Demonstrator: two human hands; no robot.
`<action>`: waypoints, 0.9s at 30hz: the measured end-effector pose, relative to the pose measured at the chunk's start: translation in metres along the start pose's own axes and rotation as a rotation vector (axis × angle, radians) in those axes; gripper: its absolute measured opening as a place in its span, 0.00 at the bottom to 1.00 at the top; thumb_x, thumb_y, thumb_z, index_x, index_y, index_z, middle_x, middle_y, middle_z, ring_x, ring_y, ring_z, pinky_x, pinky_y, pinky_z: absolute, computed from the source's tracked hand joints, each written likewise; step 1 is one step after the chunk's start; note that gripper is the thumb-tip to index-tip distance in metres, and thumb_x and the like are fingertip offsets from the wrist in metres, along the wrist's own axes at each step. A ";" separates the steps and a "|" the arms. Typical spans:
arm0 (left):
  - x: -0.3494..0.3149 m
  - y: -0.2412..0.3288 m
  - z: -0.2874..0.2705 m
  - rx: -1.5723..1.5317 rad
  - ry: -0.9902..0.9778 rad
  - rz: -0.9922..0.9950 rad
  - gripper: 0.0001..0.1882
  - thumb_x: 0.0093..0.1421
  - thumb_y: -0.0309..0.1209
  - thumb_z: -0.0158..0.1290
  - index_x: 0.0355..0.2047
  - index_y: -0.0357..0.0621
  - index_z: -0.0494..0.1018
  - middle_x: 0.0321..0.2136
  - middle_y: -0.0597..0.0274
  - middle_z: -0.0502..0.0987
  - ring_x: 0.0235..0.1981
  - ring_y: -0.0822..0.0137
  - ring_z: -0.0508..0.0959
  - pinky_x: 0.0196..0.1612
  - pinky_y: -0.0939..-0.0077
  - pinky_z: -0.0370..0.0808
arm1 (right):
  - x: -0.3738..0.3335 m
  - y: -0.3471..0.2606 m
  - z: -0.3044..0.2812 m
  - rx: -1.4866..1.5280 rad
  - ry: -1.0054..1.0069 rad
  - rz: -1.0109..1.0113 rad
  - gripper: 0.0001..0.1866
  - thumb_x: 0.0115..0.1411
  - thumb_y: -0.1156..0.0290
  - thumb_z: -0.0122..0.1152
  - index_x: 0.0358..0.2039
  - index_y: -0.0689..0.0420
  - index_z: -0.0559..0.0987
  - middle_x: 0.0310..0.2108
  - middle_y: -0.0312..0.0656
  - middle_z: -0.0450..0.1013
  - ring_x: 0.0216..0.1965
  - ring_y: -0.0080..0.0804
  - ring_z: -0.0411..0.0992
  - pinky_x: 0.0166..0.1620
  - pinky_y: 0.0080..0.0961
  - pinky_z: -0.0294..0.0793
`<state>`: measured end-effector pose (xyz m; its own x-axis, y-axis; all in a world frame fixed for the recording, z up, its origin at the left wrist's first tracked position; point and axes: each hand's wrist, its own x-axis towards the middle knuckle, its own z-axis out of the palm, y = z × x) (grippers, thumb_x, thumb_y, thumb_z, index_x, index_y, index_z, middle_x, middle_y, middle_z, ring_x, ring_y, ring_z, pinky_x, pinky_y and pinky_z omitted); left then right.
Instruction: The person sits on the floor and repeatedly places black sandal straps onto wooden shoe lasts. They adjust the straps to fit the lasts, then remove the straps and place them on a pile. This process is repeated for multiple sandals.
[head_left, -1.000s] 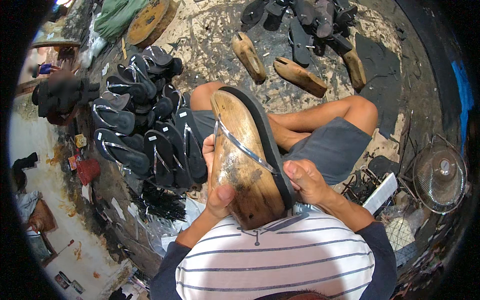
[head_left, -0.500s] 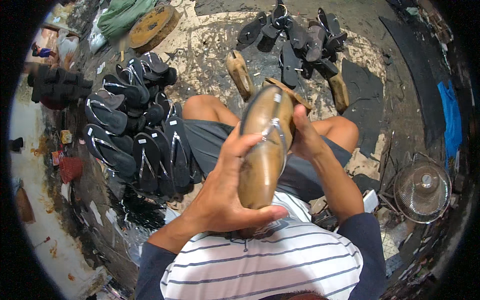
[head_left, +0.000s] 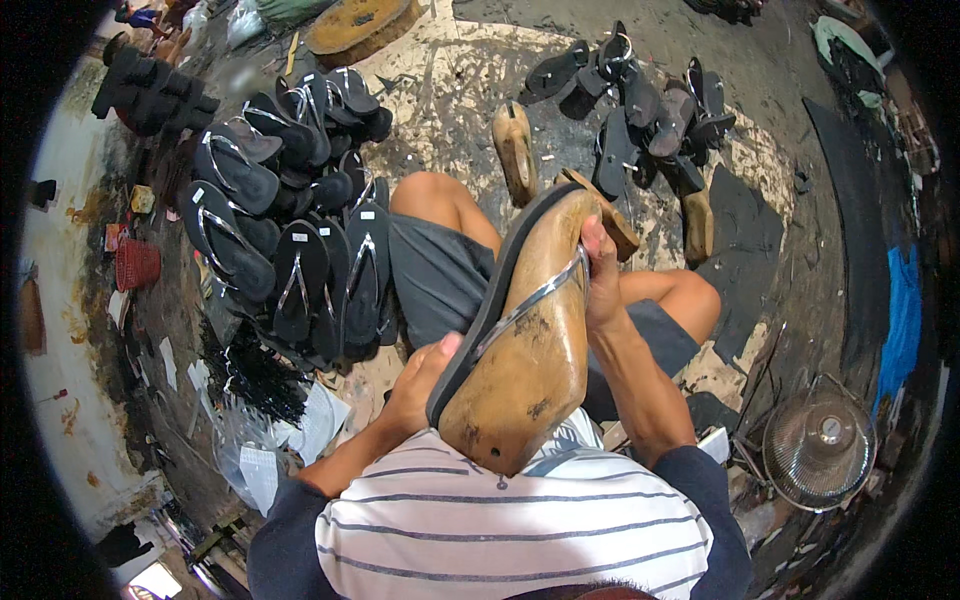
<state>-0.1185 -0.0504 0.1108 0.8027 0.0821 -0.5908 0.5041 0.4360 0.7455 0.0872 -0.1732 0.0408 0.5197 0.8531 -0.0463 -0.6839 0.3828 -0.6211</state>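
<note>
A wooden shoe last (head_left: 525, 385), brown and worn, leans across my lap on its side. Fitted along its underside is a black flip-flop (head_left: 497, 300), whose silver strap (head_left: 537, 305) crosses the last. My left hand (head_left: 415, 390) supports the sole near the heel; the thumb lies at the edge and the other fingers are mostly hidden. On the opposite side, my right hand (head_left: 603, 275) grips the last by the strap, fingertips near the toe part. Another wooden last (head_left: 515, 155) lies on the floor beyond my knees, and one more (head_left: 615, 222) is partly covered by the flip-flop.
Black flip-flops with silver straps (head_left: 235, 235) are heaped at my left. More dark sandals (head_left: 640, 100) lie ahead, beside a last (head_left: 697, 225). A black sheet (head_left: 745, 250) and a fan (head_left: 820, 445) are at right. A round wooden block (head_left: 360, 25) stands at the far left.
The last with its flip-flop has turned from strap-up onto its side, showing the sole edge. My left hand has shifted from around the last to the sole; the view has swung slightly.
</note>
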 end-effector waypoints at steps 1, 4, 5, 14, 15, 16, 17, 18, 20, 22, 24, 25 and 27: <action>-0.005 -0.001 -0.001 0.083 0.034 0.030 0.27 0.74 0.47 0.38 0.55 0.34 0.72 0.48 0.57 0.80 0.50 0.66 0.79 0.55 0.71 0.75 | -0.002 0.000 0.001 -0.031 -0.003 -0.011 0.30 0.67 0.41 0.49 0.53 0.55 0.72 0.46 0.40 0.76 0.45 0.29 0.77 0.50 0.32 0.78; -0.021 -0.014 -0.008 0.051 0.020 0.107 0.25 0.74 0.45 0.40 0.51 0.34 0.75 0.47 0.61 0.80 0.48 0.71 0.78 0.53 0.74 0.75 | 0.002 0.001 -0.005 -0.106 -0.011 -0.013 0.32 0.64 0.39 0.53 0.53 0.55 0.72 0.46 0.39 0.76 0.45 0.29 0.77 0.49 0.32 0.78; -0.017 -0.012 -0.013 0.068 0.036 0.057 0.25 0.74 0.44 0.41 0.50 0.34 0.76 0.46 0.62 0.80 0.47 0.73 0.78 0.53 0.75 0.74 | 0.004 -0.001 -0.007 -0.113 0.016 0.027 0.33 0.62 0.38 0.55 0.53 0.55 0.72 0.46 0.39 0.76 0.45 0.30 0.76 0.49 0.32 0.78; 0.024 0.055 0.000 0.580 -0.092 0.582 0.69 0.55 0.58 0.62 0.70 0.38 0.20 0.70 0.35 0.36 0.73 0.50 0.37 0.72 0.58 0.42 | 0.042 -0.058 0.028 -0.872 -0.030 0.224 0.27 0.69 0.47 0.53 0.41 0.62 0.82 0.28 0.28 0.72 0.32 0.19 0.67 0.35 0.23 0.68; 0.022 0.057 0.007 0.491 -0.101 0.570 0.71 0.53 0.55 0.65 0.70 0.38 0.19 0.69 0.35 0.38 0.73 0.50 0.39 0.72 0.58 0.43 | 0.041 -0.063 0.037 -0.930 -0.061 0.239 0.30 0.70 0.45 0.48 0.44 0.64 0.81 0.34 0.33 0.76 0.38 0.21 0.70 0.44 0.24 0.70; 0.022 0.055 0.011 0.403 -0.110 0.556 0.72 0.52 0.52 0.67 0.70 0.38 0.19 0.69 0.34 0.39 0.72 0.50 0.42 0.71 0.58 0.44 | 0.041 -0.060 0.042 -0.881 -0.005 0.080 0.31 0.70 0.44 0.47 0.48 0.64 0.78 0.39 0.36 0.76 0.41 0.23 0.70 0.47 0.26 0.69; 0.023 0.054 0.011 0.260 -0.116 0.529 0.72 0.51 0.50 0.68 0.70 0.39 0.19 0.69 0.36 0.41 0.72 0.49 0.45 0.71 0.57 0.47 | 0.035 -0.052 0.045 -0.827 0.054 -0.074 0.33 0.70 0.43 0.45 0.52 0.65 0.76 0.43 0.39 0.76 0.44 0.25 0.71 0.51 0.28 0.68; 0.023 0.056 0.011 0.125 -0.124 0.499 0.72 0.49 0.47 0.68 0.70 0.41 0.20 0.69 0.39 0.42 0.71 0.49 0.48 0.71 0.57 0.49 | 0.027 -0.043 0.038 -0.662 0.028 -0.050 0.35 0.70 0.42 0.44 0.57 0.64 0.69 0.50 0.42 0.71 0.49 0.29 0.70 0.56 0.30 0.65; 0.029 0.062 0.008 -0.123 -0.144 0.534 0.70 0.47 0.44 0.68 0.71 0.48 0.22 0.69 0.43 0.45 0.70 0.49 0.52 0.69 0.55 0.55 | 0.015 -0.024 0.022 -0.324 -0.017 -0.001 0.42 0.69 0.40 0.42 0.68 0.64 0.56 0.64 0.49 0.63 0.58 0.37 0.68 0.65 0.35 0.59; 0.045 0.076 0.006 -0.371 -0.190 0.643 0.68 0.46 0.41 0.67 0.73 0.58 0.26 0.69 0.48 0.49 0.69 0.48 0.56 0.68 0.51 0.60 | -0.017 0.003 0.005 -0.159 -0.077 0.211 0.43 0.68 0.40 0.44 0.70 0.61 0.53 0.65 0.49 0.62 0.59 0.41 0.69 0.61 0.38 0.66; 0.062 0.090 0.010 -0.458 -0.247 0.740 0.61 0.47 0.40 0.63 0.73 0.57 0.33 0.66 0.45 0.56 0.64 0.45 0.65 0.64 0.49 0.68 | -0.044 0.031 0.019 0.051 -0.141 0.280 0.40 0.67 0.41 0.49 0.69 0.57 0.59 0.62 0.50 0.66 0.57 0.44 0.72 0.50 0.40 0.77; 0.072 0.092 0.012 -0.502 -0.288 0.765 0.60 0.48 0.41 0.62 0.73 0.55 0.35 0.66 0.44 0.57 0.63 0.44 0.67 0.63 0.49 0.69 | -0.041 0.035 0.026 0.525 -0.382 0.389 0.42 0.64 0.41 0.53 0.68 0.58 0.59 0.62 0.56 0.66 0.58 0.51 0.70 0.50 0.45 0.78; 0.082 0.094 0.025 -0.577 -0.381 0.730 0.53 0.50 0.43 0.59 0.72 0.44 0.44 0.65 0.40 0.59 0.60 0.43 0.70 0.59 0.54 0.76 | -0.041 0.011 0.064 0.631 -0.330 0.295 0.44 0.63 0.42 0.55 0.69 0.58 0.57 0.61 0.59 0.66 0.60 0.55 0.68 0.51 0.48 0.77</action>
<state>0.0027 -0.0248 0.1395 0.9531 0.2540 0.1647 -0.3023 0.7692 0.5629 0.0257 -0.1818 0.0857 0.1584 0.9749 0.1567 -0.9844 0.1682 -0.0513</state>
